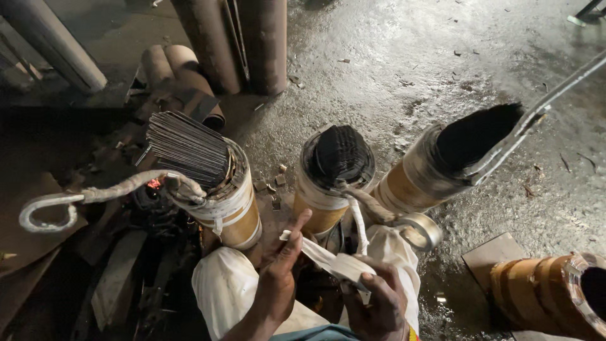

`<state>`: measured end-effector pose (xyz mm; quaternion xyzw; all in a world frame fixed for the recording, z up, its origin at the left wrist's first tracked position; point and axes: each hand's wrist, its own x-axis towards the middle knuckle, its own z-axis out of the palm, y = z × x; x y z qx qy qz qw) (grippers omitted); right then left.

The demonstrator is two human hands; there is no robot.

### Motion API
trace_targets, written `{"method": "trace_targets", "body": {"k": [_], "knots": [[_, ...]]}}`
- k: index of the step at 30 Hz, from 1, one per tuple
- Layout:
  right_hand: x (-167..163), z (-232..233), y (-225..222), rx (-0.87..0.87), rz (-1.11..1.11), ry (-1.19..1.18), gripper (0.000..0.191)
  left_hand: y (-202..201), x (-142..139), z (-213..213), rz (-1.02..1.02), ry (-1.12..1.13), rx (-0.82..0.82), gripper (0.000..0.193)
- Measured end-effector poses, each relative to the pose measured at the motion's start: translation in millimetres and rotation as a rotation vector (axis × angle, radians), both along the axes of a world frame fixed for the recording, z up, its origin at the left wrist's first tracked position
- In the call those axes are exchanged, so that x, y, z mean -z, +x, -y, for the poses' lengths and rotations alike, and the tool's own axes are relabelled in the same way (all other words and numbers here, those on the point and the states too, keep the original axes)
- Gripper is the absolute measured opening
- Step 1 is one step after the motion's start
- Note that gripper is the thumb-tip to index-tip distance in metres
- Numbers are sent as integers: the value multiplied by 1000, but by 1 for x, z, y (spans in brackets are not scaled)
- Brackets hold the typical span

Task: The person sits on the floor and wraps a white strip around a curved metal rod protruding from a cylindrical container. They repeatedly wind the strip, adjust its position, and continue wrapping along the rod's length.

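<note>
My left hand [281, 265] pinches the free end of a white tape strip [315, 251]. My right hand [379, 303] grips the small roll of white tape [350, 266] that the strip comes off. Both hands hover just in front of three upright cylinders wrapped in tan and white tape. The left cylinder [230, 202] holds a fan of thin metal strips [186, 146]. The middle cylinder [328, 189] and the right cylinder [410, 180] are packed with dark strips. A white wrapped cord [360, 221] hangs from the middle one.
A white wrapped loop [47, 211] sticks out left from the left cylinder. A roll of silver tape [420, 228] lies by the right cylinder. Another taped cylinder [549, 293] lies at the lower right. Brown tubes [233, 44] stand behind on the wet concrete floor [442, 57].
</note>
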<state>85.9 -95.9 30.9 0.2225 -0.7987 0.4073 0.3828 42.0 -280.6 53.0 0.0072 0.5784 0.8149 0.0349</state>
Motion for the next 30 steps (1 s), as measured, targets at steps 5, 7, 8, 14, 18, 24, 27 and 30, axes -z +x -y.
{"method": "trace_targets", "body": {"k": [5,7,8,14,18,24,27,30], "knots": [[3,8,2,17,12,13,63,-3,3,-1,-194,-279,-40,47],[4,13,4,42,35,-3,62,-5,5,-2,-17,-175,-39,49],[4,15,5,37,46,-20,62,-5,5,-2,40,-57,-41,50],[6,20,5,105,64,-54,63,-1,13,0,244,227,146,68],[8,16,3,57,86,-87,68,4,18,-2,205,230,80,54],[11,8,-5,-141,57,-22,68,3,24,-1,232,238,44,28],[8,4,-6,-152,18,-4,65,3,26,0,169,139,-30,20],[4,2,-6,-172,-5,52,61,2,28,0,132,115,-101,15]]}}
